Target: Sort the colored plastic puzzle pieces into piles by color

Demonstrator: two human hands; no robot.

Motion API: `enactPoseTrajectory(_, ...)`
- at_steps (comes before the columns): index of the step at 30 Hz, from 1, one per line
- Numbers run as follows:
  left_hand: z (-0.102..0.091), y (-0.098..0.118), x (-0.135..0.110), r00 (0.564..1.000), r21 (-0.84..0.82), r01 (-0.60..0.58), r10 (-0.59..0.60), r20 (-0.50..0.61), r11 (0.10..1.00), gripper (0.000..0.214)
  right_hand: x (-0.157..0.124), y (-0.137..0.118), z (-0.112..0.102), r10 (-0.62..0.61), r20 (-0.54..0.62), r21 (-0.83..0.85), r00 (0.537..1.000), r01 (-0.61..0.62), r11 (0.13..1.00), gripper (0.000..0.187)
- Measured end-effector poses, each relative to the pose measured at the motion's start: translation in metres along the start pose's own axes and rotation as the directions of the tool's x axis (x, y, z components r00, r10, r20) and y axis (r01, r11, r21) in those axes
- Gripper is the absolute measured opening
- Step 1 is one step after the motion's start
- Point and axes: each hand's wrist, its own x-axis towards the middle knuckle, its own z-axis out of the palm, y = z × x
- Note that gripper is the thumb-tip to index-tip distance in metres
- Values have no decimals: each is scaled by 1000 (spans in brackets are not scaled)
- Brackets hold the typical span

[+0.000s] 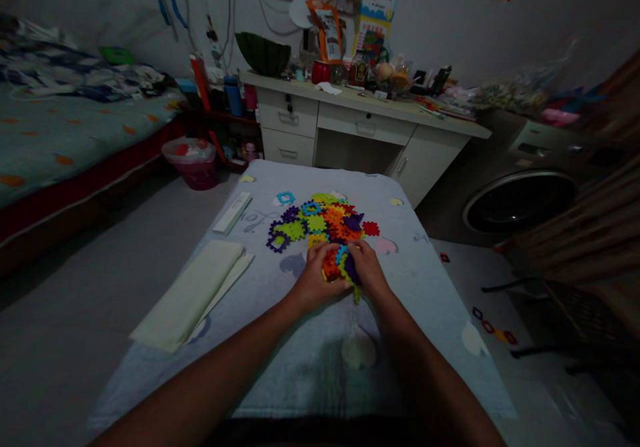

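Note:
A heap of colourful interlocking plastic pieces (320, 223) lies on a table covered with a pale blue cloth (300, 340). Both my hands meet just in front of the heap. My left hand (316, 277) and my right hand (367, 270) are closed around a small cluster of joined pieces (340, 265), orange, blue, purple and green, held between them just above the cloth. One blue piece (285, 198) lies apart at the heap's far left.
A folded pale green cloth (193, 293) and a white flat box (233, 212) lie on the table's left. A desk with drawers (360, 127) stands behind, a washing machine (520, 193) to the right, a bed (65, 140) to the left, and loose pieces (493, 327) lie on the floor.

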Motion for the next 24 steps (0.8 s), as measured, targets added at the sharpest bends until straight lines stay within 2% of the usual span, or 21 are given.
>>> enactPoseTrajectory(3,-11,7,10,997,-48,-18,14,-72,999,68,7,-18,7,102,-33,186,994,-94,978,33)
enactPoseTrajectory(6,-34,9,31,996,-67,-38,32,-79,997,68,20,-43,17,89,-50,302,995,-70,951,33)
enactPoseTrajectory(11,-73,9,76,990,48,-28,35,-133,998,71,51,-62,28,77,-29,332,997,-63,941,26)
enactPoseTrajectory(16,-88,17,99,994,118,-73,82,-77,990,63,83,-45,15,-42,-78,151,996,54,987,24)
enactPoseTrajectory(20,-97,2,102,991,252,-86,109,-76,964,56,109,-24,-4,-87,-166,-146,982,63,987,24)
enactPoseTrajectory(22,-101,-14,97,989,330,-26,74,-132,944,56,122,-16,-11,-77,-212,-311,974,8,951,28)
enactPoseTrajectory(24,-102,-31,89,972,405,141,-47,-232,904,61,132,-10,-15,-11,-200,-421,980,-75,904,39)
